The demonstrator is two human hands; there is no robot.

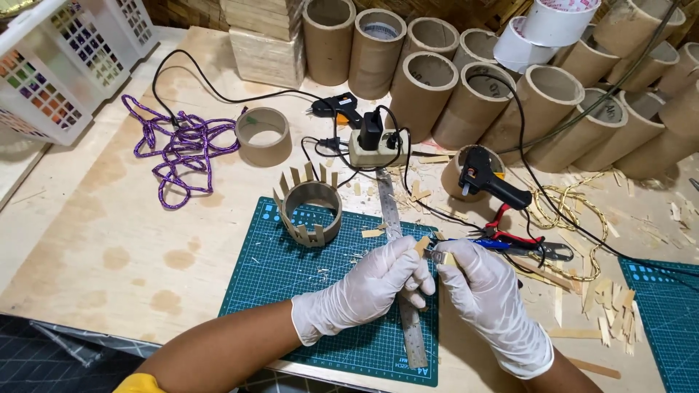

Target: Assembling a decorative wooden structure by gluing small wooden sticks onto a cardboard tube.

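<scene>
Head view: your white-gloved left hand (371,280) pinches a small pale wooden strip (421,245) at lower centre of the frame, above the green cutting mat (269,280). Your gloved right hand (484,287) is closed around a blue-handled cutter (477,245) whose tip meets the strip. A steel ruler (408,320) lies beneath both hands. The cardboard ring with wooden slats (311,211) sits left of centre on the mat.

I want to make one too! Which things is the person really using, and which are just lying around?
In use:
left hand
right hand
small wood strip
cutter
green cutting mat
steel ruler
cardboard ring with strips

Lying about:
purple rope
black glue gun
cardboard tubes
white basket
tape rolls
</scene>
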